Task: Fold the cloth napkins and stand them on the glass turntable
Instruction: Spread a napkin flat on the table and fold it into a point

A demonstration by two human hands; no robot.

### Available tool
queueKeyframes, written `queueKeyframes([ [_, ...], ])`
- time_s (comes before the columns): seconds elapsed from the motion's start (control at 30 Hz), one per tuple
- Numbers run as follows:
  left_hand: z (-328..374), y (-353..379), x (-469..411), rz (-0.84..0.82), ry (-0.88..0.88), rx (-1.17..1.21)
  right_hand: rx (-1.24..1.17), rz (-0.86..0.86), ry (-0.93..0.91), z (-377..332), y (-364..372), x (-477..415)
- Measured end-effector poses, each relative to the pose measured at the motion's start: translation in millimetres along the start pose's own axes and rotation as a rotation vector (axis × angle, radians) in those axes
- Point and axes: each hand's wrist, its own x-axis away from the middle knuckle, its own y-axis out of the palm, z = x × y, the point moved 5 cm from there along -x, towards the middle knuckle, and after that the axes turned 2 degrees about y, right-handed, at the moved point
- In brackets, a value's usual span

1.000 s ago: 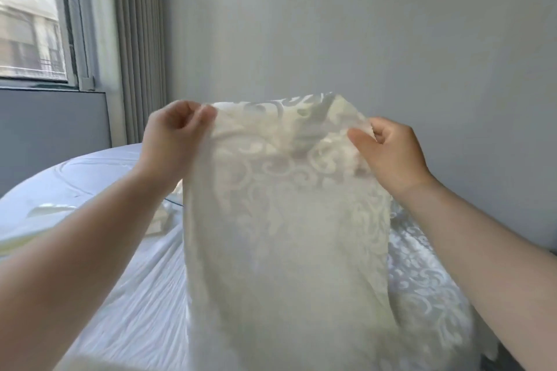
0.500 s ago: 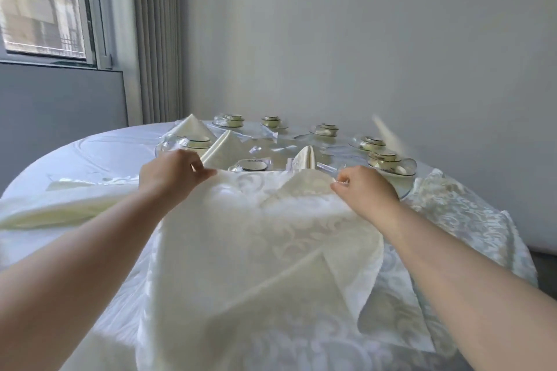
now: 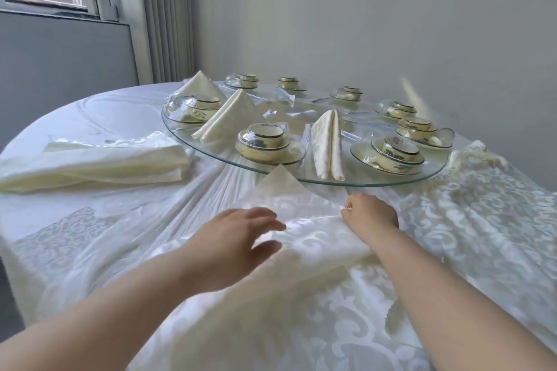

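turntable (image 3: 180, 132) crowded: bowls (image 3: 265, 141), napkins (image 3: 327, 144)

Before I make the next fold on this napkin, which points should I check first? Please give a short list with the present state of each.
1. The napkin lies on the table: ok.
2. The right hand pinches its edge: ok.
3. The left hand is open over it; touching it: cannot tell, blurred.
4. The napkin is smooth: not ok, creased between the hands.
5. Its far tip is clear of the glass turntable: cannot tell.
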Motion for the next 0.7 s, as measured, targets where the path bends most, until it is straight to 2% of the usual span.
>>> queueKeyframes([
  [0.07,0,24,11,-0.269,-0.076,-0.034,0.005,0.024,0.002,1,2,-4],
  [0.2,-21,47,11,-0.365,-0.076,-0.095,-0.192,0.112,-0.04,8,-8,-1],
  [0.37,-37,48,6,-0.37,-0.137,-0.121,-0.398,0.277,-0.276,14,-36,52],
  [0.43,-41,47,5,-0.355,-0.147,-0.119,-0.437,0.26,-0.352,23,-38,85],
  [0.57,-37,36,2,-0.221,-0.147,-0.155,-0.329,-0.008,-0.415,39,-15,132],
  [0.63,-20,24,4,-0.108,-0.121,-0.175,-0.223,-0.08,-0.453,44,-3,139],
  [0.7,5,10,12,0.132,0.034,-0.107,-0.166,-0.107,-0.455,49,5,138],
])
